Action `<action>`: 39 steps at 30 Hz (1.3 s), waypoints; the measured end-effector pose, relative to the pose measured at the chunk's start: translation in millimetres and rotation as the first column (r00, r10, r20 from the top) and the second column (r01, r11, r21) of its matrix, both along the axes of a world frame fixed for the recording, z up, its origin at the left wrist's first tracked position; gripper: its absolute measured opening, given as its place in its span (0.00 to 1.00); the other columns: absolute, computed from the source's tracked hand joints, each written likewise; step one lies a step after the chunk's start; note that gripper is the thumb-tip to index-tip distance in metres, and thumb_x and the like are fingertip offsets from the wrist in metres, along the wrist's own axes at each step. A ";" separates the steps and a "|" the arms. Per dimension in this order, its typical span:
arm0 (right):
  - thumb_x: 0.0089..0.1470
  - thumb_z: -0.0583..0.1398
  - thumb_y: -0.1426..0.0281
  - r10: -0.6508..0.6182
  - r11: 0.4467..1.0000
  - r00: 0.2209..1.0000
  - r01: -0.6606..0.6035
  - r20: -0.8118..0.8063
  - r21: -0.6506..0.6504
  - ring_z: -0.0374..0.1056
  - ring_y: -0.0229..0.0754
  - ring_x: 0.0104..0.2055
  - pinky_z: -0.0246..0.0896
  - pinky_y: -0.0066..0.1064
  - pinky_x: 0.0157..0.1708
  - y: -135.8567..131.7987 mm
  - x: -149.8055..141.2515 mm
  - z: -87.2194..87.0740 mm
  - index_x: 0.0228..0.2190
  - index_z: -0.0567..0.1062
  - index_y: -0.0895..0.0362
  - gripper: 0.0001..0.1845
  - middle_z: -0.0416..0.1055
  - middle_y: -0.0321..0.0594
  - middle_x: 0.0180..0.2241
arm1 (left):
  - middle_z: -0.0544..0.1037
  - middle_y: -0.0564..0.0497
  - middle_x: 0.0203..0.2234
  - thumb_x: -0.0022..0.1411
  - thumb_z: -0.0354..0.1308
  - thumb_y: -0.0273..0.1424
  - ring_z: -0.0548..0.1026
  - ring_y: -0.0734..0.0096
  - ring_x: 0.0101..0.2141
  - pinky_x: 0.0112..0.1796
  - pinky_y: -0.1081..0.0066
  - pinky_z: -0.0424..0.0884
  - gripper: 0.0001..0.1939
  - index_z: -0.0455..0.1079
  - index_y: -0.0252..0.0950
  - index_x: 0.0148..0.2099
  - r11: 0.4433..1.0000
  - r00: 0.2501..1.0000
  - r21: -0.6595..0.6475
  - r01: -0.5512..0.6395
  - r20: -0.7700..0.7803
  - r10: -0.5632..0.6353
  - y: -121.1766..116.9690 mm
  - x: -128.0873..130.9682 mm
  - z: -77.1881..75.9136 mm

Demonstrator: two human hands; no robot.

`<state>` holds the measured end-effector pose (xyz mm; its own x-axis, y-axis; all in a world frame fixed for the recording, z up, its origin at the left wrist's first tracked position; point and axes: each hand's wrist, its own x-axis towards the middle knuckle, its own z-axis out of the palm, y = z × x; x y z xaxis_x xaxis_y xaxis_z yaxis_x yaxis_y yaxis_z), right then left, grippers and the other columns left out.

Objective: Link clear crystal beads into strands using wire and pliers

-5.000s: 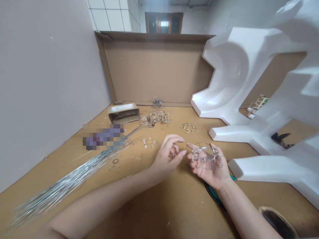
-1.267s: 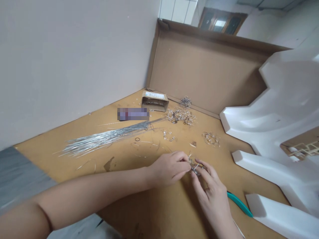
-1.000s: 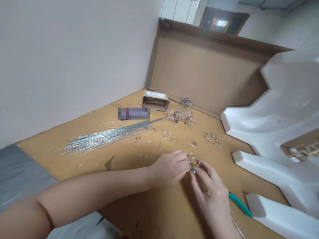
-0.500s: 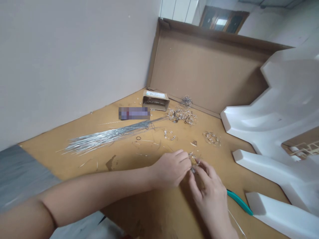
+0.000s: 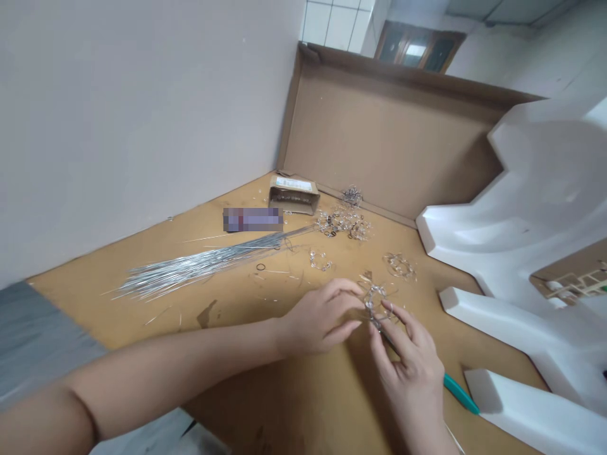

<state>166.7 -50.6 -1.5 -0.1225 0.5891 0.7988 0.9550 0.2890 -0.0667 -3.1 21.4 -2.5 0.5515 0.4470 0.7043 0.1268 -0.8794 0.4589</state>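
My right hand [image 5: 410, 363] pinches a small ring of clear beads on wire [image 5: 374, 300] between thumb and fingers, with loose wire ends sticking out. At its left side is my left hand [image 5: 325, 319], its thumb and forefinger apart near the ring's edge and nothing plainly between them. A teal tool handle [image 5: 461, 395] pokes out from under my right hand; the rest of that tool is mostly hidden. Past my hands lie a beaded wire piece [image 5: 321, 260] and another wire-and-bead ring [image 5: 401, 266].
A bundle of straight silver wires [image 5: 190, 268] lies on the tabletop [image 5: 303, 398] at left. Behind it are a blurred purple pack [image 5: 253, 220], a small open carton [image 5: 294, 196] and a beaded wire heap [image 5: 344, 222]. White foam [image 5: 521, 322] and a cardboard tray [image 5: 393, 133] border the right and back.
My left hand's fingers have come off the beaded ring and spread apart. The ring stays in my right hand and more of it shows. The view has shifted slightly.
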 end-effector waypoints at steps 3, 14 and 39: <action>0.50 0.59 0.71 -0.010 0.999 0.999 0.008 0.050 0.044 0.67 0.45 0.42 0.60 0.46 0.47 0.7 1.0 2.6 0.34 0.75 0.57 0.08 0.70 0.47 0.41 | 0.67 0.47 0.36 0.61 0.49 0.34 0.68 0.74 0.33 0.34 0.74 0.67 0.10 0.61 0.34 0.42 0.960 0.996 -0.279 -0.012 0.083 0.036 -0.8 0.7 2.9; 0.50 0.58 0.71 0.037 0.999 0.992 -0.041 0.121 0.031 0.63 0.49 0.49 0.58 0.49 0.48 3.0 3.2 -0.1 0.35 0.73 0.55 0.08 0.67 0.47 0.47 | 0.68 0.51 0.28 0.63 0.44 0.30 0.65 0.76 0.29 0.32 0.75 0.63 0.10 0.65 0.33 0.35 0.922 0.997 -0.383 0.059 0.059 -0.039 -3.5 2.5 8.3; 0.55 0.54 0.68 0.126 0.920 0.963 -0.204 -0.240 -0.335 0.69 0.40 0.39 0.66 0.33 0.40 3.4 4.4 -8.8 0.38 0.73 0.56 0.11 0.72 0.44 0.38 | 0.74 0.49 0.27 0.51 0.62 0.38 0.72 0.76 0.29 0.31 0.75 0.68 0.15 0.70 0.30 0.33 0.063 0.859 -0.858 0.511 0.511 -0.005 16.8 7.1 -0.7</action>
